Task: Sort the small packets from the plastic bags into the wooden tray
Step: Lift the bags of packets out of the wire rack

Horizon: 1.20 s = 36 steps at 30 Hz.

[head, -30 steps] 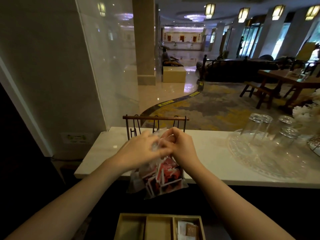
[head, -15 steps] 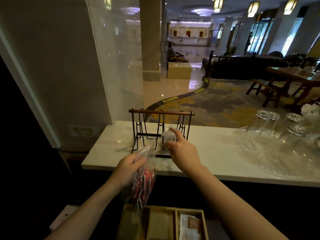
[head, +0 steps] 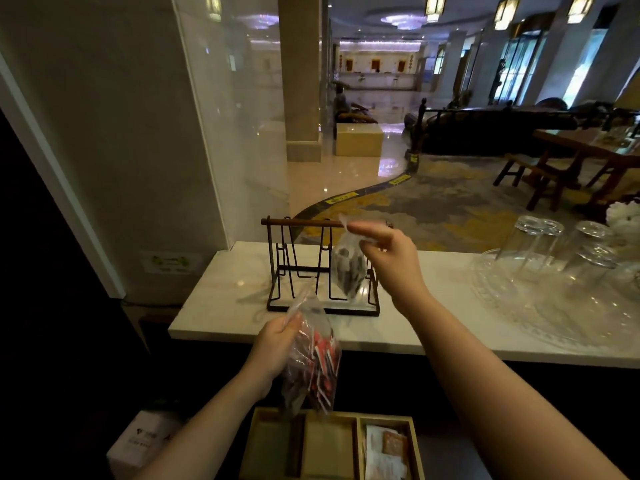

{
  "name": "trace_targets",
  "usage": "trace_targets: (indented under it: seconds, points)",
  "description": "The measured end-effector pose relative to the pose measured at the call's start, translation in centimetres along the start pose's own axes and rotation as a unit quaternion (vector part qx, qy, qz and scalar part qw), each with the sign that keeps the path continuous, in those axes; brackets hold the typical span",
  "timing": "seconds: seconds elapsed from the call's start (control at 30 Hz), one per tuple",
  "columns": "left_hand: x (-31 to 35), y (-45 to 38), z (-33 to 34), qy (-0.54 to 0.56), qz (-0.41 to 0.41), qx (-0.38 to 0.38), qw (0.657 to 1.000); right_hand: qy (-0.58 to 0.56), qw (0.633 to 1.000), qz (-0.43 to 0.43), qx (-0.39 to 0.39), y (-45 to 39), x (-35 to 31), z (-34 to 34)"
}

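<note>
My left hand (head: 275,341) grips the neck of a clear plastic bag of red and white packets (head: 313,365), which hangs just above the wooden tray (head: 252,441). The tray sits low in front of me with three compartments; the right one holds several white and brown packets (head: 386,448), the other two look bare. My right hand (head: 388,258) pinches the top of a second, smaller clear bag of dark packets (head: 348,268) and holds it up over the white counter (head: 433,327), in front of the wire rack.
A black wire rack with a wooden bar (head: 298,265) stands on the counter. To the right, upturned glasses (head: 568,251) rest on a clear glass platter (head: 554,306). A white box (head: 138,445) lies low at left. A glass pane stands behind the counter.
The hands have parted from one bundle. My left hand lowered the red-packet bag toward the tray, and my right hand lifted the smaller dark-packet bag up by the rack.
</note>
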<state>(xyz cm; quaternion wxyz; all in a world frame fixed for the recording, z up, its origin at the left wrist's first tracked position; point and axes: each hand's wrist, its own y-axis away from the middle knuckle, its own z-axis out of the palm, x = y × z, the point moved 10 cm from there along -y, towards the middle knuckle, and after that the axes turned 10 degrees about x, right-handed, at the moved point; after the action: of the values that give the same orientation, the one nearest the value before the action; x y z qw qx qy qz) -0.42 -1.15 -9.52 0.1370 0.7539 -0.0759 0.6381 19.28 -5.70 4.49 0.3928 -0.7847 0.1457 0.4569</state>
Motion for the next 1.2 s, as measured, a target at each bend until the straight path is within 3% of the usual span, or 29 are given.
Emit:
trace_targets:
  seconds: [0.13,0.27,0.53,0.83,1.03,1.2]
  points:
    - [-0.4,0.1,0.5,0.025,-0.005,-0.012,1.000,-0.266,0.956,0.113,-0.058,1.8,-3.0,-1.4]
    - [-0.2,1.1,1.1,0.057,0.001,-0.039,0.998,-0.341,0.915,0.196,-0.094,5.5,-1.8,-0.5]
    - [-7.2,6.8,2.9,0.142,-0.090,-0.070,0.983,-0.281,0.907,0.302,-0.087,15.6,6.7,1.0]
    - [-18.8,12.2,3.5,0.078,-0.205,-0.030,0.975,-0.096,0.957,0.234,-0.141,24.9,14.1,2.6]
    - [-21.1,12.8,3.8,0.060,-0.207,-0.048,0.975,-0.052,0.954,0.261,-0.140,28.5,17.8,2.5]
    - [-20.1,11.6,2.7,-0.074,-0.090,-0.078,0.990,0.010,0.958,0.259,-0.123,29.7,20.0,0.4]
